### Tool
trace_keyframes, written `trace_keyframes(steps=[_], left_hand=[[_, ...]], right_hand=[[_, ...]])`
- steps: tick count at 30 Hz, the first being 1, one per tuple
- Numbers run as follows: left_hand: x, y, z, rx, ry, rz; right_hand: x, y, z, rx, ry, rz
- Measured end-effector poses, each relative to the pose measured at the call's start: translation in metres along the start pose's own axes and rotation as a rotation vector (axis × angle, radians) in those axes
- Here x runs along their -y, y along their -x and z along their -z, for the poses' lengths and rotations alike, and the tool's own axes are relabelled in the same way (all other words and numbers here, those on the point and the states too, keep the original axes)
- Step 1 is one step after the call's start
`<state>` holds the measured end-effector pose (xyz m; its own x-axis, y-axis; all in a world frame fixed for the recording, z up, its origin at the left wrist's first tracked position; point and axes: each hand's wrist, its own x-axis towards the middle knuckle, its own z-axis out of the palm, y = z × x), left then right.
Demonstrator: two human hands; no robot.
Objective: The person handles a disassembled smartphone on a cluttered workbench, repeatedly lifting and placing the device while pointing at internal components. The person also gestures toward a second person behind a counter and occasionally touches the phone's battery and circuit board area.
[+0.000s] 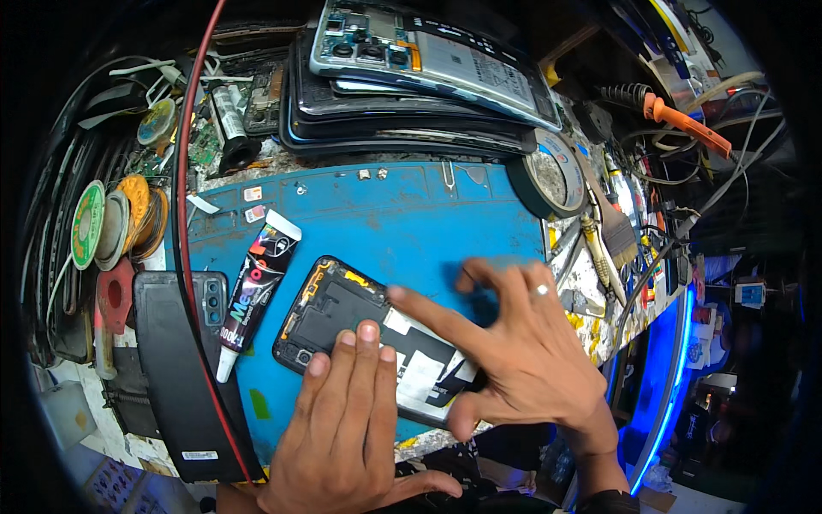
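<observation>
An opened smartphone (336, 310) lies aslant on the blue work mat (377, 214), with black inner parts, orange strips and white labels showing. My left hand (338, 437) rests on its near long edge, fingers straight and side by side, thumb stretched to the right. Over the phone's right part, my right hand (535, 360) has its fingers spread. Its index fingertip is at the phone's far edge and its thumb by the near right corner. Neither hand grasps anything. Left of the phone lies a black glue tube (261, 283), its white nozzle toward me, beside a dark phone back cover (175, 377).
Stacked phones (411, 94) stand behind the mat, with a tape roll (552, 176) at their right. Solder spools (88, 224) sit at the left. A red-black cable (181, 171) crosses the left side. An orange-handled soldering iron (685, 124) is at the far right, above a brush (615, 231).
</observation>
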<state>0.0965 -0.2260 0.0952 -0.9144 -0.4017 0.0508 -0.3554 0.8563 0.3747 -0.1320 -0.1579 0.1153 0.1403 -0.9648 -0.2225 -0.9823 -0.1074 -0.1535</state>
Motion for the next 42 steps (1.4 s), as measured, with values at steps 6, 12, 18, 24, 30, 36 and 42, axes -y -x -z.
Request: trace_keyframes(steps=[6,12,18,24,30,36,42], left_hand=[[0.002,0.0,0.0,-0.047,-0.01,-0.039],[0.002,-0.001,0.0,-0.046,-0.002,-0.051],[0.003,-0.001,-0.003,-0.041,0.014,-0.039],[0.003,-0.001,-0.003,-0.079,0.027,-0.042],[0.004,-0.002,0.0,-0.077,-0.016,-0.057],[0.003,-0.001,0.001,-0.013,0.004,-0.053],[0.004,-0.001,0.002,-0.053,-0.003,-0.075]], right_hand=[[0.006,-0.009,0.004,-0.065,-0.043,-0.035],[0.008,-0.015,0.007,-0.093,-0.023,-0.018],[0.007,-0.014,0.008,-0.093,0.041,0.016],[0.007,-0.02,0.009,-0.101,-0.026,0.038],[0.009,-0.025,0.011,-0.104,-0.099,0.038],[0.008,-0.03,0.011,-0.104,-0.009,0.052],[0.011,-0.038,0.018,0.124,-0.023,-0.028]])
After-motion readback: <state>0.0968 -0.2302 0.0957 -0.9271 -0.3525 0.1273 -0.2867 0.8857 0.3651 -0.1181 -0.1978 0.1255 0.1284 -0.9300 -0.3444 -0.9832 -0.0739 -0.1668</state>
